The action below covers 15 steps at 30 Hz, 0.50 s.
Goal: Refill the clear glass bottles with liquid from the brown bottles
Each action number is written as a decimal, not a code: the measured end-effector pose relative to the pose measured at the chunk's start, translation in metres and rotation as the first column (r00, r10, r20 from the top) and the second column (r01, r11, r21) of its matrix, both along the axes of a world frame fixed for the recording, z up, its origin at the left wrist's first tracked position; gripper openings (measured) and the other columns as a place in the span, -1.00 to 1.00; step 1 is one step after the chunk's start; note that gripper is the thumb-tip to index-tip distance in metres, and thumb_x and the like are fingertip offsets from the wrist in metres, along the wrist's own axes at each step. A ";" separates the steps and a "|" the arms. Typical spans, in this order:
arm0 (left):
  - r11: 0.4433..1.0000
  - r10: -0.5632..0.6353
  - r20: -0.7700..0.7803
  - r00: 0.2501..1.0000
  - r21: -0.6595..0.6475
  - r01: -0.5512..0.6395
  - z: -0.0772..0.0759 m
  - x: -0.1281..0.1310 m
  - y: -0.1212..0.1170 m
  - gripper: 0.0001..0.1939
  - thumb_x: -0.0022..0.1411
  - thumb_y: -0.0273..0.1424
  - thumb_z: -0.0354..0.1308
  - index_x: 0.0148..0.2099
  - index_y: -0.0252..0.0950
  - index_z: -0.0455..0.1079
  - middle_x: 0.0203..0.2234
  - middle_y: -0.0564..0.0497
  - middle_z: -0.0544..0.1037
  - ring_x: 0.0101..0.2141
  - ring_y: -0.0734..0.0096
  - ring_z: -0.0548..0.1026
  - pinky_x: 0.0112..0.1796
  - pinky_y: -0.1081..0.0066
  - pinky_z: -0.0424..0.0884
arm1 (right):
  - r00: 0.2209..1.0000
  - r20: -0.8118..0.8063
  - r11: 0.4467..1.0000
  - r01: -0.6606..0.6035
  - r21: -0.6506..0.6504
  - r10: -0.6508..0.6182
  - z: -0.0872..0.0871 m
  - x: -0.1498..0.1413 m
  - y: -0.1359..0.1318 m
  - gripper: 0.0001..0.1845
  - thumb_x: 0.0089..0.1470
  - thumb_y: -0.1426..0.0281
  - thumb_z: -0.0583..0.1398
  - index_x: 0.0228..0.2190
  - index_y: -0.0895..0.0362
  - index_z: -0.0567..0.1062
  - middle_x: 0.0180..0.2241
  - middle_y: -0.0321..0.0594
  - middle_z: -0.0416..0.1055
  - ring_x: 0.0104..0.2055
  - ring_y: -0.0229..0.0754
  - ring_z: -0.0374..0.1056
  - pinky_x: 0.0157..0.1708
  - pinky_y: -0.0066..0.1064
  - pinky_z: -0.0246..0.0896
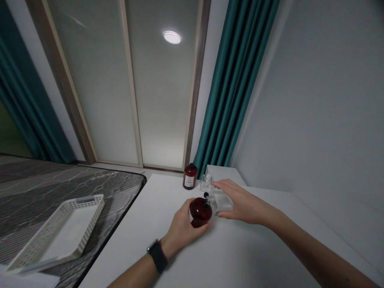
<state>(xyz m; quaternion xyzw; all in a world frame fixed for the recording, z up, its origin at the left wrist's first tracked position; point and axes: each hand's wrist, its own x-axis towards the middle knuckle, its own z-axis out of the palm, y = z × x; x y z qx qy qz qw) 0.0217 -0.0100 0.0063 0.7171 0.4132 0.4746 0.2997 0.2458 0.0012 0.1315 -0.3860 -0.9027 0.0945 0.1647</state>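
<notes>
My left hand (187, 224) is closed around a dark red glass bottle (201, 211), its thumb along the near side. A small black piece (206, 195) shows at this bottle's top; I cannot tell whether it is attached. Just to the right, my right hand (238, 202) grips a clear glass bottle (223, 202) between thumb and fingers. The clear bottle's narrow end points left, close to the red bottle's top; whether they touch cannot be made out. Behind them, another dark red bottle (190, 177) with a white label and black cap stands upright.
Beyond my right fingertips is another clear glass piece (206, 180), partly covered. A white box-like block (225, 172) stands at the back of the white table (144, 236). A white perforated basket (81, 236) lies at left on a grey patterned surface (120, 186). The wall (324, 120) bounds the right.
</notes>
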 end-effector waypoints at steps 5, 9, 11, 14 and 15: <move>1.000 -0.005 0.001 1.000 -0.004 0.005 -0.001 0.000 0.000 -0.35 -0.05 -0.44 0.40 0.11 -0.25 0.29 -0.05 -0.08 0.56 -0.09 0.13 0.55 -0.03 0.18 0.49 | 1.000 0.012 1.000 -0.008 0.000 0.008 0.002 -0.001 -0.001 -0.11 -0.02 0.28 0.41 0.28 0.02 0.22 0.16 -0.03 0.36 0.22 0.11 0.24 0.23 0.04 0.18; 1.000 0.002 0.002 1.000 0.002 -0.002 -0.001 0.000 0.000 -0.33 -0.05 -0.44 0.40 0.12 -0.25 0.28 -0.04 -0.08 0.56 -0.07 0.11 0.54 0.00 0.16 0.47 | 1.000 0.001 1.000 -0.029 0.009 0.029 0.002 0.000 0.000 -0.10 -0.02 0.29 0.41 0.29 0.00 0.19 0.17 -0.05 0.35 0.22 0.09 0.23 0.24 0.04 0.17; 1.000 0.005 0.002 1.000 0.004 -0.005 -0.001 0.000 0.000 -0.33 -0.05 -0.44 0.40 0.12 -0.25 0.28 -0.04 -0.08 0.56 -0.07 0.12 0.55 0.00 0.17 0.47 | 0.999 -0.004 0.999 -0.041 0.013 0.041 0.002 0.000 0.000 -0.10 -0.02 0.30 0.42 0.29 -0.01 0.20 0.17 -0.05 0.35 0.22 0.09 0.23 0.23 0.04 0.17; 1.000 0.000 0.006 1.000 0.002 0.000 -0.001 0.000 0.000 -0.33 -0.04 -0.45 0.40 0.12 -0.25 0.28 -0.04 -0.06 0.56 -0.08 0.13 0.55 -0.01 0.19 0.47 | 0.999 0.007 0.999 -0.039 0.016 0.039 0.002 -0.001 -0.001 -0.11 -0.04 0.33 0.43 0.27 0.01 0.22 0.15 -0.05 0.37 0.21 0.09 0.24 0.22 0.02 0.20; 1.000 -0.001 0.007 1.000 0.001 0.001 -0.001 0.000 0.000 -0.33 -0.04 -0.45 0.40 0.12 -0.25 0.27 -0.04 -0.06 0.56 -0.08 0.14 0.55 -0.01 0.20 0.47 | 0.999 0.008 0.999 -0.036 0.018 0.036 0.003 -0.001 -0.001 -0.11 -0.04 0.34 0.43 0.26 0.01 0.23 0.14 -0.05 0.37 0.20 0.09 0.24 0.21 0.00 0.20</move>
